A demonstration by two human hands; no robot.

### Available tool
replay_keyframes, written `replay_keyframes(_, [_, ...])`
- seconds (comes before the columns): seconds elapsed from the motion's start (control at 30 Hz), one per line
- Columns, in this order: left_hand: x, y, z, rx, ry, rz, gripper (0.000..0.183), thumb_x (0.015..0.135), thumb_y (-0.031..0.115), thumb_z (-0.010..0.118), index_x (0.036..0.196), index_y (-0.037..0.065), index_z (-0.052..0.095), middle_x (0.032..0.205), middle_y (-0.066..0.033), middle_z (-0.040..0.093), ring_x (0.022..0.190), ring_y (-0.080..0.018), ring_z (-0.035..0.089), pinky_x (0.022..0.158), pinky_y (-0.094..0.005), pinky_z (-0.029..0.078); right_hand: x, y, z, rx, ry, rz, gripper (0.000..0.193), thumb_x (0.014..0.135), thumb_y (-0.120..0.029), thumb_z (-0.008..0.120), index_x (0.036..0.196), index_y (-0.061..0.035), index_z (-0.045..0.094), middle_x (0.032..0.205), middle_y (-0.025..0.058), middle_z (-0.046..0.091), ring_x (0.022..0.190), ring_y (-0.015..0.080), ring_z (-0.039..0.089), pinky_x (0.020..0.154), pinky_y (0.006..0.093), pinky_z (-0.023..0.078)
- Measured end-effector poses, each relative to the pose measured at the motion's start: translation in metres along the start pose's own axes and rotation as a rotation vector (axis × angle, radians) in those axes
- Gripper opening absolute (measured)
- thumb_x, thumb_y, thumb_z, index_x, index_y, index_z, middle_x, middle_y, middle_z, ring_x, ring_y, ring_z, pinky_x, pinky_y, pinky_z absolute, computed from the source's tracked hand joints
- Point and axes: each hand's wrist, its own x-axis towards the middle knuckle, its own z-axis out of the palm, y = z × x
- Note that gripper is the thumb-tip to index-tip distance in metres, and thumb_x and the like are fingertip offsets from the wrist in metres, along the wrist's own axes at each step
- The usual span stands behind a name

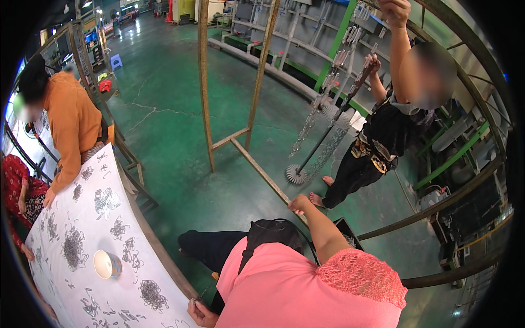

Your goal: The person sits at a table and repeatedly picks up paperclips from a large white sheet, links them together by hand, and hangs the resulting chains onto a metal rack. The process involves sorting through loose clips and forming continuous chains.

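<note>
My right hand [298, 204] is closed at the end of my outstretched arm, gripping the low crossbar [268, 183] of a rusty metal frame. At the near edge of the white-covered table [123, 218], my left hand [202, 313] has its fingers pinched together. A thin metal piece seems to stick up from those fingers, too small to name. Closest to that hand on the table is a pile of wire hooks [153, 295]. Farther left, a paper cup [107, 264] stands among more hook piles [73, 249].
A person in orange [74, 117] leans over the table's far end; another in red [24, 191] sits at its left. Beyond the frame, a barefoot person in black [377, 131] handles hanging racks [331, 82]. A round brush [297, 174] is near the green floor [164, 82].
</note>
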Motion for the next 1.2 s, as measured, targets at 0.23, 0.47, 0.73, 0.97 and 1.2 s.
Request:
replay_keyframes(0.23, [0.000,0.015,0.003,0.042,0.005,-0.081,0.017,0.089,0.003,0.059,0.105,-0.005,0.059,0.100,-0.0126,0.063,0.093,-0.0161,0.059,0.085,-0.0261,0.047,-0.044,-0.069,0.015,-0.233,0.173,-0.329,0.020,0.072,-0.016,0.073,0.092,-0.0208,0.074,0.084,0.0029,0.070,0.075,0.0159,0.066,0.069,0.0323,0.052])
replay_keyframes(0.47, [0.000,0.012,0.003,0.047,0.027,-0.066,0.018,0.089,0.004,0.059,0.105,-0.005,0.059,0.100,-0.0121,0.063,0.093,-0.0164,0.058,0.084,-0.0264,0.046,-0.048,-0.092,0.026,-0.276,0.098,-0.366,0.020,0.073,-0.015,0.071,0.091,-0.0208,0.074,0.084,0.0024,0.070,0.074,0.0154,0.065,0.069,0.0328,0.052])
replay_keyframes(0.73, [-0.002,0.042,0.015,0.083,0.042,-0.056,0.018,0.089,0.001,0.057,0.104,-0.006,0.059,0.100,-0.0127,0.062,0.090,-0.0175,0.059,0.081,-0.0270,0.047,-0.041,-0.029,0.032,-0.290,-0.031,-0.138,0.022,0.074,-0.008,0.065,0.091,-0.0196,0.073,0.077,0.0012,0.069,0.066,0.0129,0.064,0.058,0.0298,0.051])
replay_keyframes(0.97, [0.000,0.055,0.021,0.099,0.034,-0.075,0.018,0.089,0.000,0.056,0.104,-0.007,0.059,0.100,-0.0133,0.061,0.089,-0.0188,0.060,0.081,-0.0269,0.047,-0.041,-0.012,0.025,-0.257,-0.049,-0.115,0.024,0.075,-0.008,0.059,0.092,-0.0191,0.073,0.069,0.0001,0.066,0.057,0.0115,0.060,0.051,0.0267,0.049])
replay_keyframes(1.2, [-0.001,0.048,0.014,0.077,0.030,-0.051,0.017,0.089,-0.001,0.055,0.105,-0.007,0.058,0.101,-0.0132,0.061,0.091,-0.0183,0.059,0.083,-0.0271,0.047,-0.027,-0.026,0.037,-0.292,-0.076,-0.190,0.024,0.072,-0.010,0.063,0.092,-0.0185,0.073,0.069,-0.0001,0.067,0.059,0.0121,0.062,0.052,0.0272,0.049])
